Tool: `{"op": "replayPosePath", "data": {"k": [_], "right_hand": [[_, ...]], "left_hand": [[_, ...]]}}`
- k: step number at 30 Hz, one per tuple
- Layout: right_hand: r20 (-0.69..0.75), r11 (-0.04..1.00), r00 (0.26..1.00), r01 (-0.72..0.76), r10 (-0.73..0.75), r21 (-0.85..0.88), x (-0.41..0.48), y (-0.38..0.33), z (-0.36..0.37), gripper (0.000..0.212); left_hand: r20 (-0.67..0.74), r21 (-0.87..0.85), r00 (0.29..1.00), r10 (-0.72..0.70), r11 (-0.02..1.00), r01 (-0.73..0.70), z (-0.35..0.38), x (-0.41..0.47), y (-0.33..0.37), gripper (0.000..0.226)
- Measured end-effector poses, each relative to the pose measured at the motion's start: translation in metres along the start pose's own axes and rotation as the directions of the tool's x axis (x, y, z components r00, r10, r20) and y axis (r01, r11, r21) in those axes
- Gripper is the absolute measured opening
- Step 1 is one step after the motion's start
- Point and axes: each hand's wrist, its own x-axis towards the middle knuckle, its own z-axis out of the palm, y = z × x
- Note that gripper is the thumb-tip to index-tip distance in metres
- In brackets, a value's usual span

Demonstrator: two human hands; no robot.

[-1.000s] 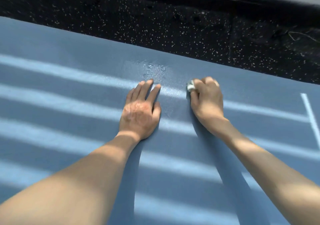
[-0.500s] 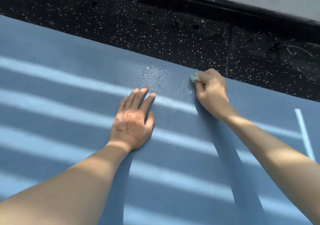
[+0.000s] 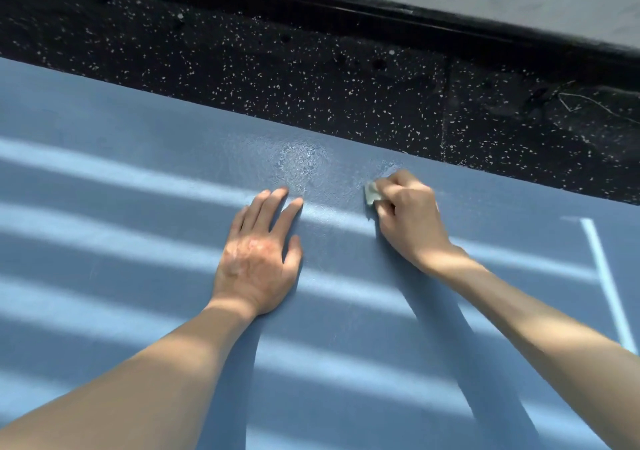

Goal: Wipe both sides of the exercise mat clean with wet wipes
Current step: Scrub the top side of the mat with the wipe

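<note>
Head cam: left hand (image 3: 254, 269) lay flat on blue mat (image 3: 104, 241), fingers straight, slightly spread; right hand (image 3: 410, 222) beside it, fingers curled, pinched wet wipe (image 3: 372, 193) vs mat nr its far edge.

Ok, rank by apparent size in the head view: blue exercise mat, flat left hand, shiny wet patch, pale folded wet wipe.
Blue exercise mat
Left hand
Shiny wet patch, edges indistinct
Pale wet wipe, mostly hidden by right hand
</note>
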Motion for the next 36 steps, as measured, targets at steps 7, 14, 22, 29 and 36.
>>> {"op": "replayPosePath", "data": {"k": [7,14,22,29,36], "right_hand": [[-0.097,0.991,0.988,-0.124,0.118,-0.05,0.008,0.014,-0.013,0.026],[-0.026,0.991,0.991,-0.132,0.131,-0.013,-0.02,0.001,-0.015,0.023],[0.118,0.996,0.989,0.09,-0.092,0.023,-0.075,-0.025,-0.006,0.02],[0.118,0.991,0.985,0.117,-0.123,0.064,-0.123,-0.05,0.007,0.021],[-0.096,0.994,0.99,-0.107,0.105,-0.022,-0.1,-0.025,-0.004,0.026]], "left_hand": [[-0.012,0.004,1.0,0.015,1.0,-0.015,0.001,0.001,0.001,0.051],[-0.011,-0.01,1.0,0.01,1.0,-0.01,-0.001,0.002,0.0,0.052],[0.008,-0.021,1.0,0.002,1.0,-0.002,-0.002,0.002,0.0,0.053],[-0.004,-0.026,1.0,0.01,1.0,-0.01,-0.002,0.001,0.001,0.052],[-0.02,-0.033,0.999,0.026,0.999,-0.026,-0.002,0.002,0.0,0.05]]}}
